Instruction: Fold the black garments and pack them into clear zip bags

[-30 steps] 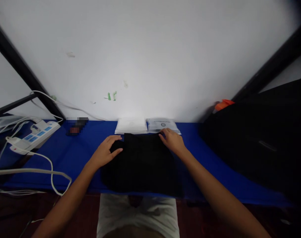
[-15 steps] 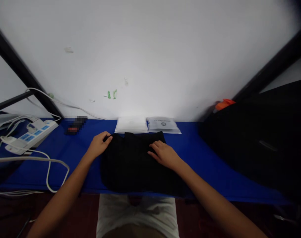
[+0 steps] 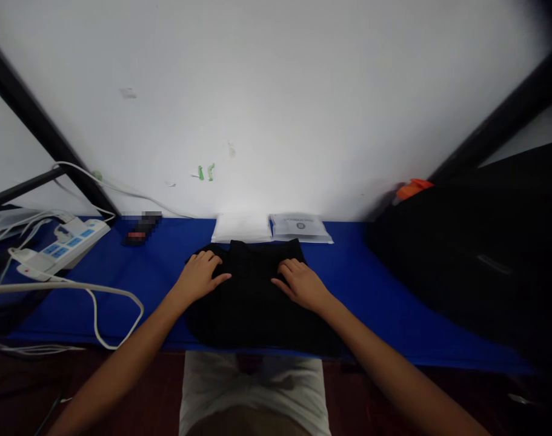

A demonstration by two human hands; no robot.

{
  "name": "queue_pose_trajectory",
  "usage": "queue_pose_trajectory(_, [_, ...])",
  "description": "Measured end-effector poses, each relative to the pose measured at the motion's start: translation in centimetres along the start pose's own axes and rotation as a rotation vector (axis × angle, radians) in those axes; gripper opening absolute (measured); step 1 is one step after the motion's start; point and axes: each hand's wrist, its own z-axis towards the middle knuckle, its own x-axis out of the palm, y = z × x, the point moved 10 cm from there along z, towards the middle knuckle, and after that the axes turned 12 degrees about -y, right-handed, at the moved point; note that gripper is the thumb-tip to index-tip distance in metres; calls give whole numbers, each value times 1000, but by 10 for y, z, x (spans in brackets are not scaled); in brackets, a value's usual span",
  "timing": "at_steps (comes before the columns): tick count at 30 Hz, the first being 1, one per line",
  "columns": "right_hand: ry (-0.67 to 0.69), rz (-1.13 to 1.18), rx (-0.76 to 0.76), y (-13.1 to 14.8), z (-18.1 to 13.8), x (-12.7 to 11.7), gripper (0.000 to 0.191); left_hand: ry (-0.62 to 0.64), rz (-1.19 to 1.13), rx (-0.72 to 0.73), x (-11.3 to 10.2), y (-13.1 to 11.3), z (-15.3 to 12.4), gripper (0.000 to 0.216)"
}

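Observation:
A folded black cloth garment (image 3: 257,303) lies on the blue tabletop (image 3: 348,266) right in front of me; its exact kind is hard to make out in the dark fabric. My left hand (image 3: 200,277) rests on its upper left part, fingers and thumb spread over the cloth. On the upper right part lies my right hand (image 3: 302,283), also with fingers apart and flat on the fabric. Just beyond the cloth's far edge are two flat packets, a white one (image 3: 242,228) and a greyish one with a round dark logo (image 3: 300,227).
At the left, a white power strip (image 3: 66,248) sits among loose white cables (image 3: 121,290). A dark, blurred-out object (image 3: 142,230) lies near the wall. A large black bulky item (image 3: 475,260) covers the right side, with something orange (image 3: 414,188) behind it.
My left hand has moved right, from the garment's left edge onto its top, and its fingers now lie spread. My right hand stays almost in place.

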Motion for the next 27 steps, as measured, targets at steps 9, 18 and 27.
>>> queue_pose_trajectory(9, [-81,85,-14,0,-4,-39,25,-17,-192,-34,-17,16,-1,13])
queue_pose_trajectory(18, [80,83,-148,29,-18,-59,13,-34,-232,-14,-12,15,-2,28])
queue_pose_trajectory(27, [153,253,-3,29,-58,-69,16,92,-425,168,-56,-12,-45,23])
